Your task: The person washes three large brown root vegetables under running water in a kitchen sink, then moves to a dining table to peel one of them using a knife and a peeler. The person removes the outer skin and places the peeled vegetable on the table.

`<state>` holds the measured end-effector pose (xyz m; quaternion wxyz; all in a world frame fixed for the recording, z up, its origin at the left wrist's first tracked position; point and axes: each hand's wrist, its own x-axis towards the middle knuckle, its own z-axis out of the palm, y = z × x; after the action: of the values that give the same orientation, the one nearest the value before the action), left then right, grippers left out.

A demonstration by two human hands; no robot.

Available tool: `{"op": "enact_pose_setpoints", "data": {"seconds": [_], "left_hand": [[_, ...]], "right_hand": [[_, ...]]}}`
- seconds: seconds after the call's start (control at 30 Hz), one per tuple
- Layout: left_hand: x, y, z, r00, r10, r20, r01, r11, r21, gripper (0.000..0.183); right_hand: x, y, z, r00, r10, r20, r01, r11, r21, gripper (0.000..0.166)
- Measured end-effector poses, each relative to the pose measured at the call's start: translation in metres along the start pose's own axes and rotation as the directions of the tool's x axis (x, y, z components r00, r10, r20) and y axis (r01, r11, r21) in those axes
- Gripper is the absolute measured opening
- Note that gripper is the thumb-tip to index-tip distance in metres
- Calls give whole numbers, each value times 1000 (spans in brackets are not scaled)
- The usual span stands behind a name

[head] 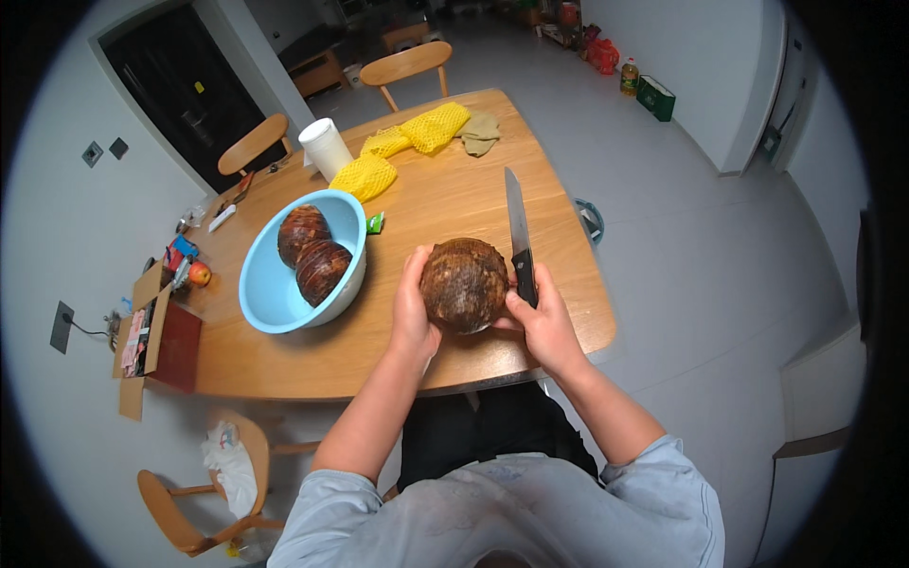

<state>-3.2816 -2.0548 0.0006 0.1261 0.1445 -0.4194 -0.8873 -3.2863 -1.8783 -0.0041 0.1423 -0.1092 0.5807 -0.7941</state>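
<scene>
A large brown taro corm (465, 285) with rough, fibrous skin is held over the near edge of the wooden table (440, 213). My left hand (413, 305) cups its left side. In my right hand (543, 319) is the black handle of a kitchen knife (520, 227), its blade pointing up and away from me. Fingers of that same hand also reach the taro's lower right side. To the left, a light blue plastic basin (266, 312) contains two more taro corms (323, 270), ringed and reddish brown.
Yellow mesh netting (437, 129), a cloth (480, 133) and a white canister (327, 149) lie or stand farther back. A small green packet (375, 224) is beside the basin. An open cardboard box (163, 334) and an apple (200, 274) sit at left. Wooden chairs (405, 64) surround the table.
</scene>
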Motion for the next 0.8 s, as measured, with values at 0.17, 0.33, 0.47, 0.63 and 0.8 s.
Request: {"op": "enact_pose_setpoints", "data": {"seconds": [0.17, 0.33, 0.47, 0.63, 0.8], "left_hand": [[12, -5, -15, 997, 69, 15, -71, 989, 131, 33], [27, -5, -33, 954, 295, 59, -299, 907, 298, 37], [26, 12, -51, 973, 189, 135, -227, 901, 371, 35], [4, 31, -46, 999, 13, 48, -36, 849, 527, 53], [-4, 32, -55, 997, -20, 79, -36, 767, 641, 81]], "right_hand": [[25, 17, 2, 999, -14, 51, 20, 993, -117, 17], [37, 20, 14, 994, 66, 88, -50, 985, -167, 19], [37, 31, 17, 987, -126, 100, 153, 932, -330, 22], [20, 22, 29, 972, -175, 159, 232, 843, -486, 24], [23, 28, 22, 970, -169, 173, 232, 849, -475, 21]]}}
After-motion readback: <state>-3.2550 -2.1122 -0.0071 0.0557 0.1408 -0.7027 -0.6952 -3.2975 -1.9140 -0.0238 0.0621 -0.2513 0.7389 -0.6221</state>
